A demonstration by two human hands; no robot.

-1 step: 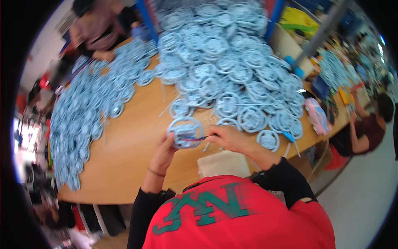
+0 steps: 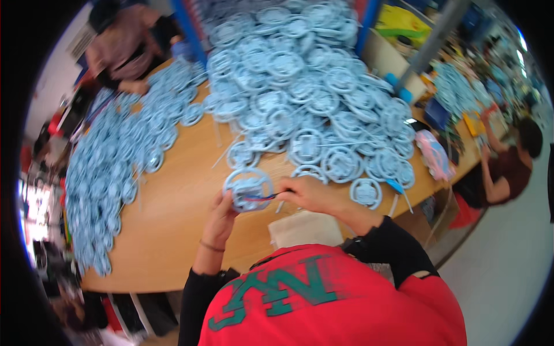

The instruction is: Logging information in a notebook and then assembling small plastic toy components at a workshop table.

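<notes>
My left hand [image 2: 219, 218] grips the lower left edge of a light-blue round plastic piece [image 2: 245, 187], a ring with a raised shape inside it. My right hand [image 2: 307, 193] is closed round a slim red and dark tool [image 2: 266, 198], whose kind I cannot make out. The tool lies across the lower part of the ring, its tip near my left fingers. Whether the tip presses on the plastic is too small to tell.
A big heap of the same light-blue pieces [image 2: 306, 86] fills the far middle of the wooden table [image 2: 173, 230]; another pile [image 2: 109, 167] curves along the left. A folded cream cloth [image 2: 306, 229] lies near me. A pink packet [image 2: 434, 154] is at right. Two co-workers sit left and right.
The whole view has shifted a little, so the table and heap sit slightly further left. Both hands still hold the ring piece and the tool in nearly the same pose.
</notes>
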